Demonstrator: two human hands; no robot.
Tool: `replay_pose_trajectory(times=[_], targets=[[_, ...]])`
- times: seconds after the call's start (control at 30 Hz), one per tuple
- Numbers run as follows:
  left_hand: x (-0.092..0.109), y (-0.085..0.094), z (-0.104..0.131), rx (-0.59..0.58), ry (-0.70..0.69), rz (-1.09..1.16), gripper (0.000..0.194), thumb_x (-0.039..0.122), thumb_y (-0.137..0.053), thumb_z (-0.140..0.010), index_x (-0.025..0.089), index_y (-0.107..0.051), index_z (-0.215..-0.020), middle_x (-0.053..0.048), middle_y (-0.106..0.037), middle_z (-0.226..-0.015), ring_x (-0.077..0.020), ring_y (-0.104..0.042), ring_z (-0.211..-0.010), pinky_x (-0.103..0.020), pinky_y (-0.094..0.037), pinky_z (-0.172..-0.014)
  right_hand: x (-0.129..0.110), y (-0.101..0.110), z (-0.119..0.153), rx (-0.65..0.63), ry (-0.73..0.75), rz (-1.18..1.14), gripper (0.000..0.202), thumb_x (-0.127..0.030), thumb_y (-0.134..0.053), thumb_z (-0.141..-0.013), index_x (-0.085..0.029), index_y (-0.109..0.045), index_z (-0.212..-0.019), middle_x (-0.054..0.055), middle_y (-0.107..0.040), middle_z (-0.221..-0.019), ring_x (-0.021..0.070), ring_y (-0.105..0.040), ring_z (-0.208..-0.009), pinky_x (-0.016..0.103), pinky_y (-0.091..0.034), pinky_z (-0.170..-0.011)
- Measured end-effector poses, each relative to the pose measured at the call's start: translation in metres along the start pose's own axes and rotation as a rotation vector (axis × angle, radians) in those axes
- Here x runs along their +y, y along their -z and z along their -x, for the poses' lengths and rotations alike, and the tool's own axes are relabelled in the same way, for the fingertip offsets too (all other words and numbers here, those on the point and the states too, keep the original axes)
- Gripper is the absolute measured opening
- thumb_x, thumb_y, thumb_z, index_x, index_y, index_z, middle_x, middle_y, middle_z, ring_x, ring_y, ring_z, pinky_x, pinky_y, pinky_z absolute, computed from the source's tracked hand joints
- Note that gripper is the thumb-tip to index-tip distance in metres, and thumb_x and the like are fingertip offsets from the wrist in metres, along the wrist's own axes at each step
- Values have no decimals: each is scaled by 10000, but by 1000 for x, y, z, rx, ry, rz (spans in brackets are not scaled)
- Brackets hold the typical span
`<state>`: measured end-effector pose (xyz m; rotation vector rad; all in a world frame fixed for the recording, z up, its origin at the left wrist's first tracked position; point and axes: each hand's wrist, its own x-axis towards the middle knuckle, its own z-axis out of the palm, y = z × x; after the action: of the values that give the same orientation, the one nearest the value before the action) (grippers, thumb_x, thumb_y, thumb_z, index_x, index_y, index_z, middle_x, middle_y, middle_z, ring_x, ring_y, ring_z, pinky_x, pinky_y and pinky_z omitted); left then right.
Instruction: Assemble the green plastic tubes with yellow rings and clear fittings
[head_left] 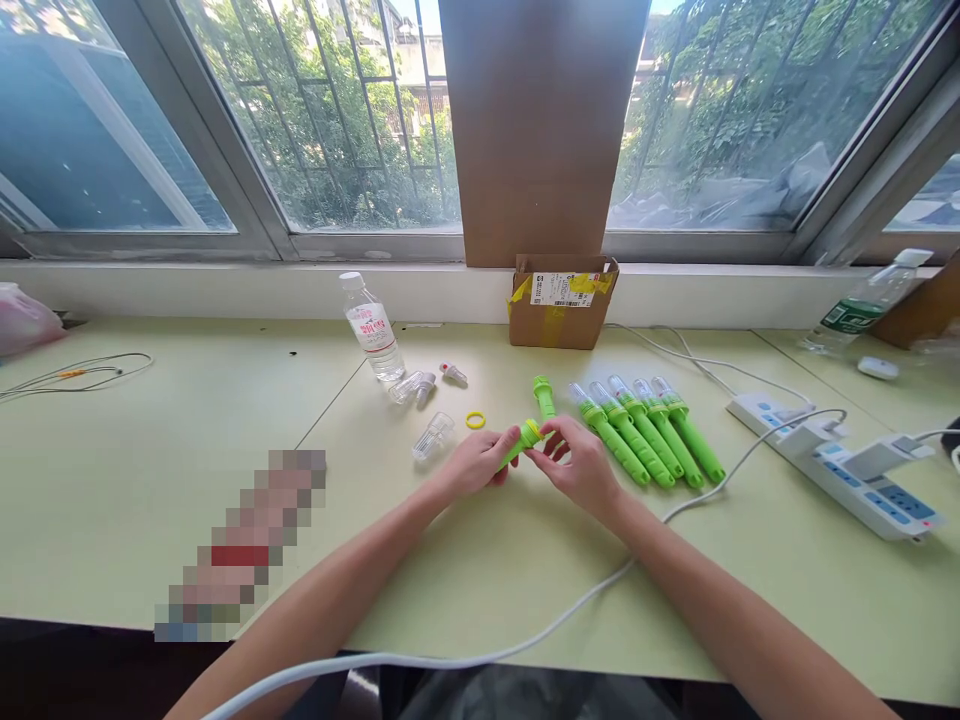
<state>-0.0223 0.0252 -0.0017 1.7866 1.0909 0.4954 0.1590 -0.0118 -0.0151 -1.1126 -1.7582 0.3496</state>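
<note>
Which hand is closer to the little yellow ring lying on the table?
Left. The left hand is just on the near side of the yellow ring; the right hand is farther off, to the ring's right.

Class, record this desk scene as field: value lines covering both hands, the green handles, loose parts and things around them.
Left hand: grips a green handle
Right hand: at that handle's yellow-edged end
Right of the hands: five green handles with clear tops, side by side
Beyond the hands: another green handle, no clear top visible
Loose parts: yellow ring, clear plastic part, small red-marked piece
Back: cardboard box, with a water bottle to its left
Right side: white power strip, second bottle beyond it
</note>
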Motion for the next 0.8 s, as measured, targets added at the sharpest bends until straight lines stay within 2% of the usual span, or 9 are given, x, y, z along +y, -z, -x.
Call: replay_pose_trajectory(times=[0.47,0.8], targets=[[6,0,2,-83,32,201,646,678,-257,-852,141,-577,-691,-6,-543,-467,-84,-428,-375,-211,-341,-437,-4,2,-2,17,4,-27,177,-293,-638,-809,-207,-514,-901,23,-572,-839,127,-613,-603,240,-522,-483],[8,4,2,-194,100,376,641,688,-276,-842,140,-570,-687,-14,-559,-467,-77,-415,-343,-207,-316,-395,-6,1,-2,36,18,-58,175,-273,-651,-798,-210,-512,-881,19,-566,-845,123,-606,-607,248,-525,-505]])
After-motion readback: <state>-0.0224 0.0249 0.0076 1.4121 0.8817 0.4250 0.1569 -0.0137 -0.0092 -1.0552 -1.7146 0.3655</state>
